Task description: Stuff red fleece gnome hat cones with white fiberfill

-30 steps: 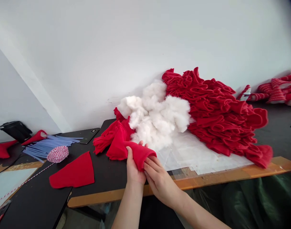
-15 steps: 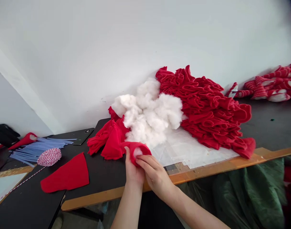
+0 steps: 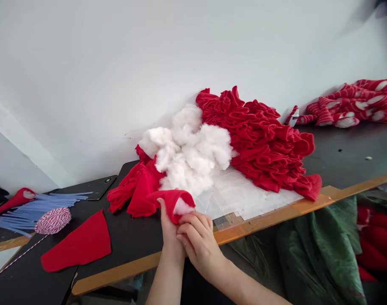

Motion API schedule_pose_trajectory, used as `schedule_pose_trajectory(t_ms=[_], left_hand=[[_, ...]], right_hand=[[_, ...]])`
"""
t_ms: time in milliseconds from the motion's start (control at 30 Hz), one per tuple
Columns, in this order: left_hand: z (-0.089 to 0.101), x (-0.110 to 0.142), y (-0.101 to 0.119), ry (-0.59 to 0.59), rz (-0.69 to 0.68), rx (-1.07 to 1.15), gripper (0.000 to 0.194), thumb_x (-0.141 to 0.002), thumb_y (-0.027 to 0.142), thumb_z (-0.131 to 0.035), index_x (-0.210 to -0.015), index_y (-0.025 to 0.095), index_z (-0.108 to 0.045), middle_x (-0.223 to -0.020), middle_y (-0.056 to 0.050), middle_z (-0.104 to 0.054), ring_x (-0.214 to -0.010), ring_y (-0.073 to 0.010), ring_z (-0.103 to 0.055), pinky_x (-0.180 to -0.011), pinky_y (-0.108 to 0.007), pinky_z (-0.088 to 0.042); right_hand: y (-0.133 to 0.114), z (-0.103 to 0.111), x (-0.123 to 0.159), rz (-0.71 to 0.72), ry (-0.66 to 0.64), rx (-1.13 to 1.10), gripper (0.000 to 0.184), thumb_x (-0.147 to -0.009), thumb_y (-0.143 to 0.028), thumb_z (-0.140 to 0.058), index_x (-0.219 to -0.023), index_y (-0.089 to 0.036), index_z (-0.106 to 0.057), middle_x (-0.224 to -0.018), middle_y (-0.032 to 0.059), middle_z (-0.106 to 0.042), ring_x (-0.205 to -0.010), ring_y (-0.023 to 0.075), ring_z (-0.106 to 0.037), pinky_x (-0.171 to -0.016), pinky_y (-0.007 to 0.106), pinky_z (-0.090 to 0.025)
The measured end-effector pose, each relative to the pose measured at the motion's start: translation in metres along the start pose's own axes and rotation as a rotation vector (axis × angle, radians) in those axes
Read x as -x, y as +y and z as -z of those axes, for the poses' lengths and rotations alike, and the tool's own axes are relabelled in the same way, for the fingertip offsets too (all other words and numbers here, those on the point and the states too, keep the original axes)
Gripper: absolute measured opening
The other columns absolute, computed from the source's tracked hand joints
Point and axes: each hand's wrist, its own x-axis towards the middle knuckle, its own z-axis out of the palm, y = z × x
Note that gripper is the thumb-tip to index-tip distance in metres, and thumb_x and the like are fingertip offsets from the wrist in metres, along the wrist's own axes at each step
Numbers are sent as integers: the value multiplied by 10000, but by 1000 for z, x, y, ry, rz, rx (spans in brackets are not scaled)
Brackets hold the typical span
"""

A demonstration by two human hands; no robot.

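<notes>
My left hand [image 3: 170, 233] is wrapped round a red fabric cone [image 3: 168, 201], its thumb along the near side. White stuffing [image 3: 183, 206] shows in the cone's open end, which faces right. My right hand [image 3: 201, 243] has curled fingers at the lower rim of that opening, closed on the fabric edge; its fingertips are partly hidden. Just beyond my hands lies a heap of white fibre stuffing [image 3: 193, 154]. Several red fabric pieces [image 3: 139, 186] lie left of the heap.
A large pile of red fabric pieces [image 3: 260, 140] stands right of the stuffing on a white sheet [image 3: 244, 197]. Red-and-white string [image 3: 53, 220], blue strips [image 3: 25, 212], a flat red piece [image 3: 81, 243] and a dark tablet [image 3: 101, 186] lie left. Striped stuffed pieces [image 3: 355, 103] sit far right.
My right fingers have drawn back from inside the cone to its lower rim, so more stuffing shows in the opening. The view has shifted slightly to the right.
</notes>
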Motion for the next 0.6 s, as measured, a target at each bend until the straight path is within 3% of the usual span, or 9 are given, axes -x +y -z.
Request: schedule_pose_trajectory(t_ms=[67,167,267,433,533,600], left_hand=[[-2,-4,3,47,-92,36,521,-813,633,-401,-825,168,-637,-787,-46,-625,-777,-162,-604,-750,-274,-509],[-6,-10,2,101,-229,120,458,-891,531,-337,-855,183,-632,-853,-28,-653,-785,-137,-615,-762,-267,-505],[-9,-11,-6,120,-208,133,441,-906,479,-352,-848,149,-638,-846,-52,-657,-761,-134,-624,-729,-245,-510],[-4,-10,-11,122,-64,86,544,-905,505,-318,-686,126,-642,-681,-73,-640,-604,-130,-612,-565,-207,-514],[-2,-14,1,153,-144,76,503,-924,454,-303,-734,157,-661,-703,-50,-675,-617,-129,-634,-562,-213,-526],[-2,-16,11,190,-237,72,415,-938,362,-319,-815,180,-671,-777,-31,-707,-682,-132,-658,-603,-224,-539]], right_hand=[[9,4,3,-41,-6,-45,124,-894,-112,-452,-897,-196,-544,-903,49,-593,-868,197,-550,-768,366,-448],[26,12,-2,-125,70,-81,158,-906,-123,-438,-1009,-189,-538,-945,68,-563,-876,178,-557,-757,311,-483],[32,12,-11,-105,63,-41,226,-905,-155,-456,-1109,-173,-549,-1041,107,-542,-945,204,-550,-809,330,-499],[26,4,-16,-42,-46,4,229,-920,-186,-416,-904,-163,-643,-857,87,-596,-794,205,-572,-698,334,-530],[45,19,-25,-37,-107,-120,180,-881,-178,-497,-1012,-184,-621,-979,82,-601,-871,185,-603,-769,297,-537],[74,40,-46,-56,19,-18,224,-860,-183,-525,-1073,-186,-597,-1097,110,-574,-998,214,-584,-865,343,-510]])
